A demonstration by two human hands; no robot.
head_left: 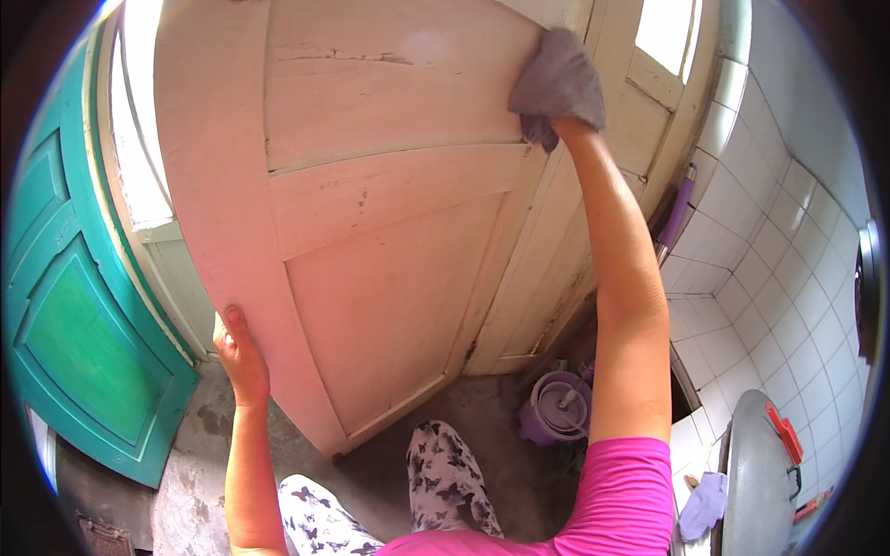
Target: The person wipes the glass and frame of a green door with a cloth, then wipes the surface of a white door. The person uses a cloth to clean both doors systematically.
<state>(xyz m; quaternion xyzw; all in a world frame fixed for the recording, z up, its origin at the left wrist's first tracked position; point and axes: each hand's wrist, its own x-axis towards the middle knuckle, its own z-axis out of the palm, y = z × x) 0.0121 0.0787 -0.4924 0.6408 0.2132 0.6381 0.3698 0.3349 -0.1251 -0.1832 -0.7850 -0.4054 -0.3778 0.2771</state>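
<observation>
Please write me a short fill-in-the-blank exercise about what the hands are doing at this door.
1. The right hand presses a grey ____ against the pale door.
2. The left hand grips the door's ____ with its fingers.
3. The other door, on the left, is painted ____.
4. The mop bucket on the floor is ____.

Missing words: cloth; edge; green; purple

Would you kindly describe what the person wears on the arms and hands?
Both forearms are bare, with no gloves on the left hand. The right arm has a short bright pink sleeve at the shoulder. No watch or rings are visible.
</observation>
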